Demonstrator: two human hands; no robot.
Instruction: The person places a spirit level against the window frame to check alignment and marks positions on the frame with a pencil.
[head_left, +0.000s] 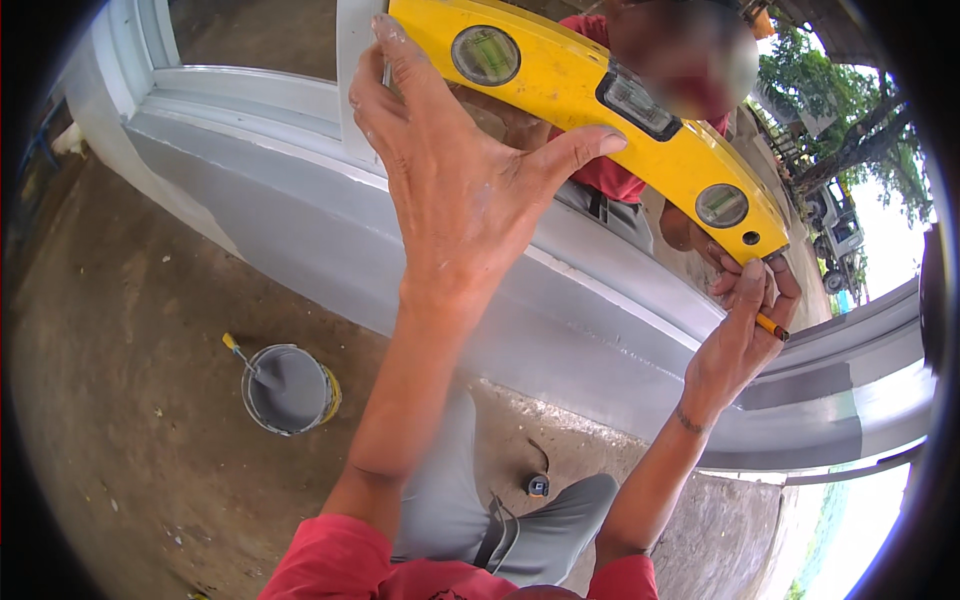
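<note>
Head view, looking down.

Item 1: my left hand [450,175]. Spread wide, fingers long and splayed, pressed flat against the yellow spirit level [610,110]. Thumb reaches out to the right and lies along the level's lower edge; fingertips run up past its upper left end. A pressing hold, not a wrapped one. Skin is dusted with pale paint.

Item 2: my right hand [740,330]. Fingers curled in narrow, pinching a short pencil [772,326] between thumb and fingers. The fingertips meet the level's lower right end. The pencil's orange-brown tip points right and slightly down.

Item 3: spirit level. Long, rigid yellow bar, smooth finish. Long axis slants from upper left to lower right across the window opening. Two round vials show, one near each end, and a rectangular vial window sits at mid-length, dark-framed. It is held up against the frame [350,60] of the opening, above the sill.

Item 4: sill and wall [420,260]. Smooth, grey-painted, glossy, with a paler ledge line running along it.

Item 5: paint tin [290,390]. Round, open, grey paint inside, yellow on its side, a yellow-handled tool standing in it. On the rough brown floor, well apart from both hands.

Item 6: another person [610,180], red shirt, beyond the opening, behind the level.
</note>
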